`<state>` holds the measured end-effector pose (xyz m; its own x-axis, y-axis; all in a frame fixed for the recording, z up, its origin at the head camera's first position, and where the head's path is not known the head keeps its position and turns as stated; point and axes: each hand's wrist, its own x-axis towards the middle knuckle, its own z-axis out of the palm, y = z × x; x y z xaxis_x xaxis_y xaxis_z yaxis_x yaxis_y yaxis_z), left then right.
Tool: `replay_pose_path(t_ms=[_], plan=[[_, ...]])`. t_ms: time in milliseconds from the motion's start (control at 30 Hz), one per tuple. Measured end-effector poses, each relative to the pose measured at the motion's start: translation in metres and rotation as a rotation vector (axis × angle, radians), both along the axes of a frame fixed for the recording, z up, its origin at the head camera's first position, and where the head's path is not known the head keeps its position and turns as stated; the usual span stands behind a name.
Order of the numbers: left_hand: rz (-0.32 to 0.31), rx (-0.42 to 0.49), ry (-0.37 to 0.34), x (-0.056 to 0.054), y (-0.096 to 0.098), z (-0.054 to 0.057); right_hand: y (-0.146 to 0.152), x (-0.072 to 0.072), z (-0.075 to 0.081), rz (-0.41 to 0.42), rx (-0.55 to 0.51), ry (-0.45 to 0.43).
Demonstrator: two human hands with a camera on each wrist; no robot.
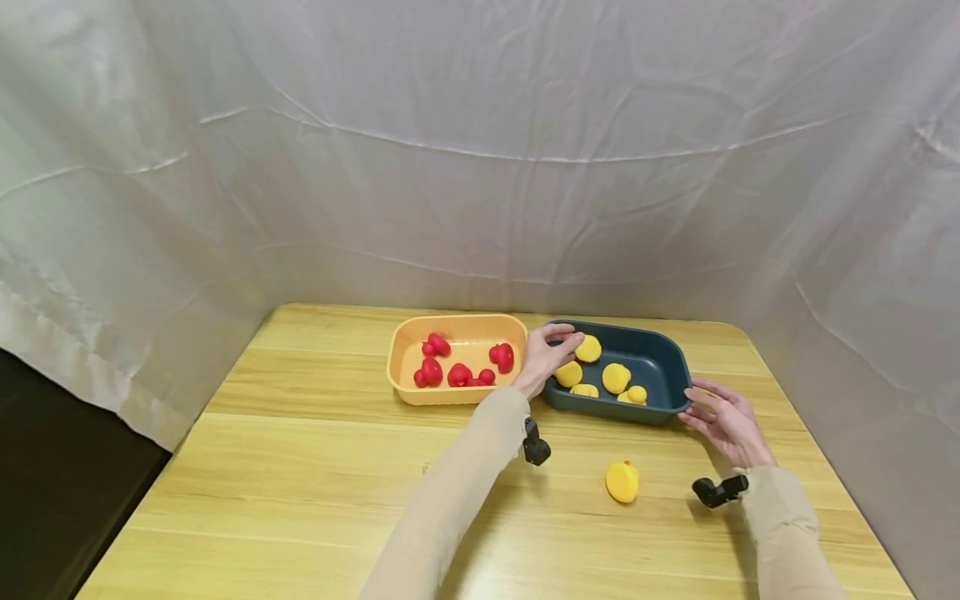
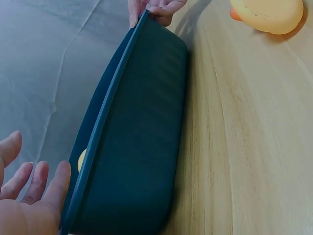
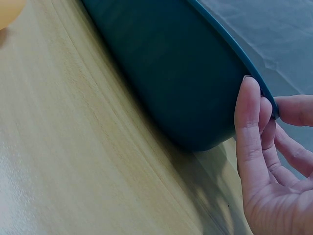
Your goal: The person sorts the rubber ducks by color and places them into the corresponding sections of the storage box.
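A dark blue bin (image 1: 663,371) stands toward the back right of the table with several yellow rubber ducks (image 1: 617,378) in it. My right hand (image 1: 729,423) pinches its right rim, thumb on one side and fingers on the outer wall, as the right wrist view shows. At the bin's left end is my left hand (image 1: 542,357), its fingers (image 2: 57,188) extended over the rim beside the ducks. Nothing is seen held in them; whether they touch the rim I cannot tell. Nearer me, a single yellow duck (image 1: 622,482) lies on the table.
Left of the blue bin, close to it, is an orange bin (image 1: 401,392) with several red toys (image 1: 438,344) in it. The wooden table (image 1: 300,483) ends at a grey cloth backdrop (image 1: 480,208) behind and at the right.
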<state>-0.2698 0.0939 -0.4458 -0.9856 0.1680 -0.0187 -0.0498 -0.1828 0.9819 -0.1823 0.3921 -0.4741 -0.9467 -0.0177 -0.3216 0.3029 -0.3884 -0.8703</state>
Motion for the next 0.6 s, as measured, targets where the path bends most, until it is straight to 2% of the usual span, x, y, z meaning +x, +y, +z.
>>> replay_pose_path(t_ms=[300, 433, 600], plan=[[-0.052, -0.057, 0.019, 0.004, -0.003, -0.001, -0.001, 0.000, 0.000, 0.002, 0.001, 0.005], [-0.084, -0.099, 0.069, 0.011, -0.004, 0.000, -0.001, 0.001, 0.001, 0.005, 0.000, 0.003], [-0.138, -0.189, 0.174, 0.022, -0.005, 0.002, -0.001, 0.002, 0.001, 0.007, 0.005, 0.006]])
